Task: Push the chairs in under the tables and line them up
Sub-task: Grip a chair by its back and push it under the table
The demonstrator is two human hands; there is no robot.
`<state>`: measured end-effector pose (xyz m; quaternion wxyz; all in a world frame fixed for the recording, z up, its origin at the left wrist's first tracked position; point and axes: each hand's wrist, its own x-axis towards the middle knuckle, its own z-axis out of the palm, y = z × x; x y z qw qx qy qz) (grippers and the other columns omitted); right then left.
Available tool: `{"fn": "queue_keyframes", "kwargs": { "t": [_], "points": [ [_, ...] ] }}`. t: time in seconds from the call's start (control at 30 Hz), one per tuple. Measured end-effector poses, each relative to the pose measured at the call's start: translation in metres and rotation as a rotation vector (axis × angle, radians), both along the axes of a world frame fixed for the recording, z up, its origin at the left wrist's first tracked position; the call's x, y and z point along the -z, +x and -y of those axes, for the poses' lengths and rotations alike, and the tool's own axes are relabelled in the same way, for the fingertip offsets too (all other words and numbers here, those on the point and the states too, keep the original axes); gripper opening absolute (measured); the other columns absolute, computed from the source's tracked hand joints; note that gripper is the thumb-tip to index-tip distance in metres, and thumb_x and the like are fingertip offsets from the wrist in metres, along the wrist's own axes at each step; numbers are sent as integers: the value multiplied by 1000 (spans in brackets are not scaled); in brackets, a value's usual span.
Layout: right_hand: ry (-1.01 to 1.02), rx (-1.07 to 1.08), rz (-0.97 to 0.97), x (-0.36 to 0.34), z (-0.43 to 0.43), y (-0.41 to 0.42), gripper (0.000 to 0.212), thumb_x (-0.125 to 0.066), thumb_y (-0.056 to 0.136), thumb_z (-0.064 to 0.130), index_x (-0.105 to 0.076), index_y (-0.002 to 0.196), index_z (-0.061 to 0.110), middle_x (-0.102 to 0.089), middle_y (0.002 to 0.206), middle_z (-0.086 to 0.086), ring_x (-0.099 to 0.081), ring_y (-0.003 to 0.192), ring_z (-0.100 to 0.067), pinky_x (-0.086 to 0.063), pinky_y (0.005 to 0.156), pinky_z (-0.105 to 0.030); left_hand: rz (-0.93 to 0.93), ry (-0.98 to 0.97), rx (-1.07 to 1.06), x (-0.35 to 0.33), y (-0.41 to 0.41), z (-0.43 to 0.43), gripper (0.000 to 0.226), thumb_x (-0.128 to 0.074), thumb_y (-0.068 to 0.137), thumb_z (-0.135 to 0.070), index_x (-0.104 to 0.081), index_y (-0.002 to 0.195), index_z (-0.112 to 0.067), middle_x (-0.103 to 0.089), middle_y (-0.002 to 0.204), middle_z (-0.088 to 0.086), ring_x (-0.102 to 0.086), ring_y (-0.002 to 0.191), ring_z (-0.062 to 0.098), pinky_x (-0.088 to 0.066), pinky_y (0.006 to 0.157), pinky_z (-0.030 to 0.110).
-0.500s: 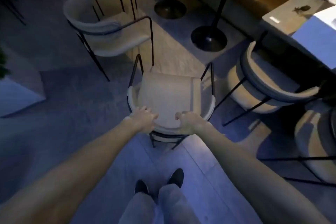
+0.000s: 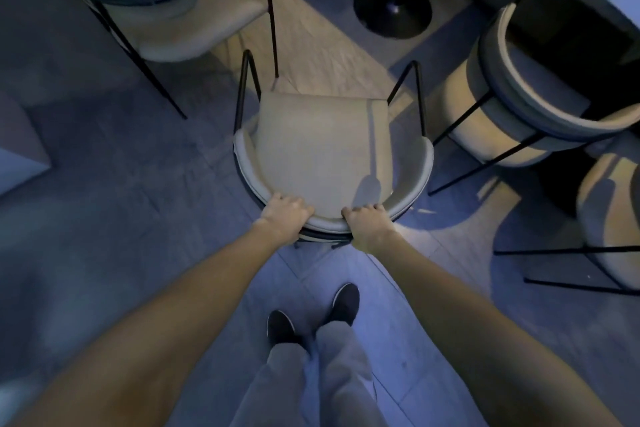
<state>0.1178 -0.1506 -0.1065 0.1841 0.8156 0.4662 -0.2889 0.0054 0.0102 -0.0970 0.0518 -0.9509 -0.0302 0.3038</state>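
Dim bluish tiled floor [image 2: 114, 204], warm light patch, black pedestal base [image 2: 393, 9]

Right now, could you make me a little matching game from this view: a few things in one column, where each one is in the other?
Things:
1. left hand
2. right hand
3. table base
4. shoes

Places:
A. on the floor, beyond the held chair
B. on the left of the chair's back rim
C. on the floor, nearest the camera
D. on the right of the chair's back rim

Pairs: 1-B, 2-D, 3-A, 4-C
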Motion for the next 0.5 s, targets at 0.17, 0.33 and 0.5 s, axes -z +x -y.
{"fn": "queue_keyframes", "kwargs": {
  "t": [0.17,0.33,0.5],
  "points": [
    [70,-26,26,7,-3,4,42,-68,86,29,-56,125,21,-69,113,-5,-67,105,-30,-48,84,-37,36,16,19,19,4,-3,52,-73,81,-31,-50,127,-25,-67,119,3,-65,107,28,-40,88,37],
    [66,8,31,5,-3,4,39,-68,83,34,-61,119,23,-69,110,-4,-67,103,-30,-49,80,-38,74,-8,32,23,2,-5,49,-72,82,-36,-51,125,-24,-68,116,1,-65,106,27,-37,90,40],
    [84,222,-203,1,-3,18,59,-78,74,40,-60,128,22,-68,116,-4,-64,106,-29,-53,88,-39,195,-189,-101,23,-5,-30,47,-73,77,-49,-60,118,-29,-67,117,-4,-58,111,22,-32,90,36]
  ]
}}
